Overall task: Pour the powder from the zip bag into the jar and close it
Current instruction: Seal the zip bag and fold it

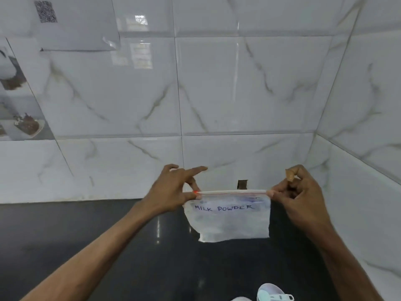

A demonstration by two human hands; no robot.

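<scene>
**Milk powder bag held taut by its zip, not yet opened**

The left hand (171,192) and right hand (299,192) each pinch one end of the zip strip (232,192), fingers closed tight on it, so the milk powder bag (230,220) hangs above the dark counter (86,235) at about 5 o'clock in the view. White powder fills its lower part. If the seal bursts open under a sharp pull, powder could likely puff or spill onto the counter. The jar (271,292), at 6 o'clock, is barely in view; its contents cannot be told.
</scene>
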